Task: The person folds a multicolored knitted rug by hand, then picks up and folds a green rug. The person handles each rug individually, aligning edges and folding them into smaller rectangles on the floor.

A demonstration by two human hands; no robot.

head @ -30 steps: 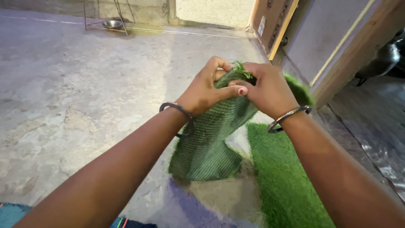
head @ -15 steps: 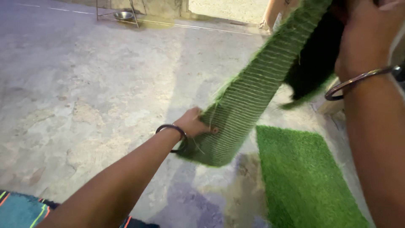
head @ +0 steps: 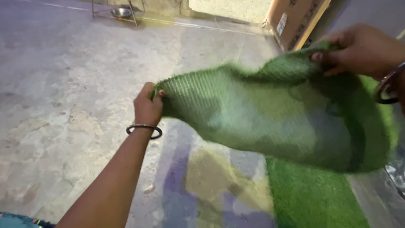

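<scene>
I see the left hand (head: 147, 107) closed on one end of a green artificial-turf mat (head: 270, 118), fingers curled over its edge with the thumb pressed against the mesh backing. The right hand (head: 363, 50) is clamped on the opposite end, higher and farther from me, fingertips pinching a fold of the mat. Between the two grips the mat hangs stretched in the air, sagging down and to the right of the left-hand hold; its surface is smeared by motion blur, so I cannot say for certain which face is turned up along the middle.

A dark bangle (head: 144, 128) sits on the left wrist just behind that grip, and another bangle (head: 386, 88) rings the right wrist, partly cut off by the frame.

Below the right-hand grip, a second green turf mat (head: 312, 198) lies flat on the concrete floor (head: 63, 84), apart from the held one. Beyond the right hand stands a cardboard box (head: 293, 19). Far past the left hand, a metal bowl (head: 121, 12) rests in a wire stand.
</scene>
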